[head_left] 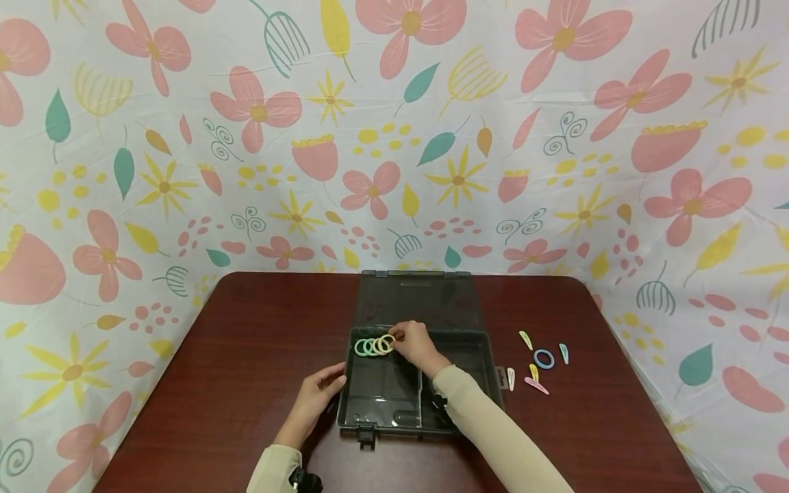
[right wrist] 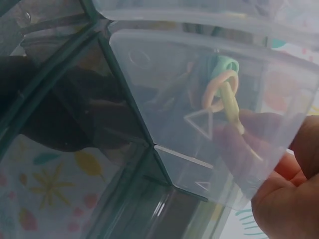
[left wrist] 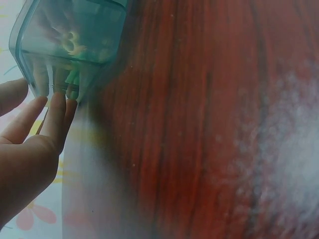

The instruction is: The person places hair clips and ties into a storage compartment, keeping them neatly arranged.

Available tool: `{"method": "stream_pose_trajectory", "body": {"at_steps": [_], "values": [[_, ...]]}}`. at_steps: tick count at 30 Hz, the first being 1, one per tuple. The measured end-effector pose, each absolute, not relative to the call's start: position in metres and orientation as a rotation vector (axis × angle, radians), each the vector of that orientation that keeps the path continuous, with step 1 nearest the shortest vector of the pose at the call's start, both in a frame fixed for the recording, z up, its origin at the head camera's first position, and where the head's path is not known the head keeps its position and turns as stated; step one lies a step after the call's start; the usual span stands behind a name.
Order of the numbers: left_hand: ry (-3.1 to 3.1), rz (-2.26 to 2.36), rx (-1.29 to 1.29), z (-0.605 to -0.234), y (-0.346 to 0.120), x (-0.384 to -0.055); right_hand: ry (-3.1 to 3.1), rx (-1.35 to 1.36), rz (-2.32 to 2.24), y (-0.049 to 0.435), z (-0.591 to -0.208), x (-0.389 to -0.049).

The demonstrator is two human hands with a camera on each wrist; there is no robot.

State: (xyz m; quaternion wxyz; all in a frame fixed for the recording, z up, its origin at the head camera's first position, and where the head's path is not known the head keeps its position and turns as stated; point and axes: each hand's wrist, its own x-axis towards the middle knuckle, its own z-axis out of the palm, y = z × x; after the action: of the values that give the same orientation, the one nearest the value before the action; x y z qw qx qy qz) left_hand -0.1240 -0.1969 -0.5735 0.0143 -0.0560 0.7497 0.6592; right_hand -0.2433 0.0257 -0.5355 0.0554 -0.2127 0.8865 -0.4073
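A dark translucent storage box (head_left: 379, 389) lies open on the table. Along the far side of its left compartment is a row of green and peach hair ties (head_left: 364, 348). At the row's right end, my right hand (head_left: 419, 346) pinches a pale yellow hair tie (right wrist: 230, 102) between thumb and fingers; the right wrist view shows this through a clear divider (right wrist: 164, 94). My left hand (head_left: 313, 398) rests against the box's left side. In the left wrist view its fingers (left wrist: 57, 117) are fairly straight along the outer wall, thumb near the rim.
The box's lid (head_left: 416, 301) is folded back toward the patterned cloth (head_left: 394, 137). Right of the box lie a blue hair tie (head_left: 544, 359) and several hair clips, among them a pink one (head_left: 536, 385) and a white one (head_left: 511, 378). A latch (head_left: 366, 435) projects at the front.
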Motion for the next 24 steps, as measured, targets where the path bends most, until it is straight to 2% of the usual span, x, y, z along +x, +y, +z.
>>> {"method": "stream_pose_trajectory", "body": {"at_steps": [24], "values": [[2.311, 2.056, -0.161, -0.575, -0.197, -0.125, 2.654, -0.573, -1.387, 0.068, -0.511, -0.241]]}}
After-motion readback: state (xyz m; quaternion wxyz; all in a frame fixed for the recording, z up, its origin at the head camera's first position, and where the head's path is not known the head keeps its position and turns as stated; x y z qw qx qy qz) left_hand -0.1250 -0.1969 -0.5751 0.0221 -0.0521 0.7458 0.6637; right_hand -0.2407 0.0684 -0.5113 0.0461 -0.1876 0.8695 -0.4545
